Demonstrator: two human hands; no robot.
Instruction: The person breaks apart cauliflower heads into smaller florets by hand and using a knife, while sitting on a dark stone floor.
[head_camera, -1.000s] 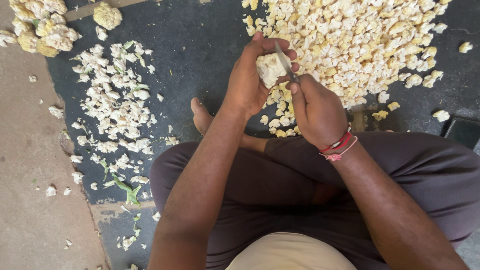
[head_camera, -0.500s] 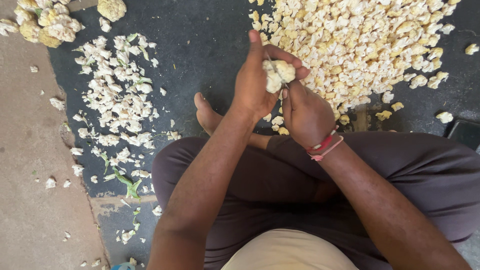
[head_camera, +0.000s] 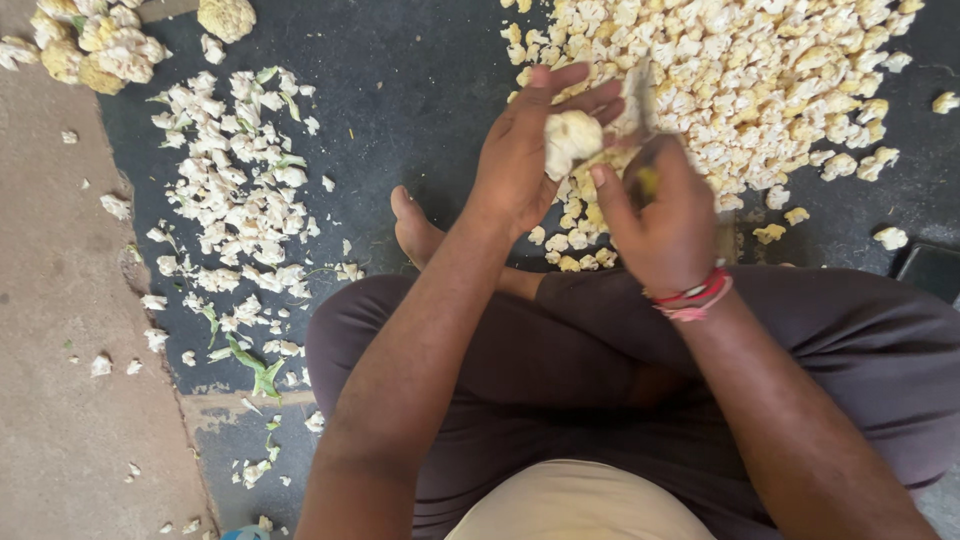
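Note:
My left hand (head_camera: 525, 160) is closed around a pale cauliflower piece (head_camera: 568, 138), held above the dark mat (head_camera: 400, 90). My right hand (head_camera: 665, 215) grips a small knife (head_camera: 640, 100) whose blurred blade points up beside the cauliflower. Red thread bands circle my right wrist. Just beyond both hands lies a big heap of cut yellowish-white florets (head_camera: 760, 80). I sit cross-legged in dark trousers, with one bare foot (head_camera: 415, 230) showing under my left forearm.
A spread of white stem scraps and green leaf bits (head_camera: 240, 200) covers the mat's left side. Whole cauliflower chunks (head_camera: 100, 45) sit at the top left. Bare concrete floor (head_camera: 60, 350) runs along the left. A dark object's corner (head_camera: 930, 270) shows at the right edge.
My hands have shifted slightly apart; the knife blade now sticks up to the right of the cauliflower piece. My left fingers have spread wider around the piece.

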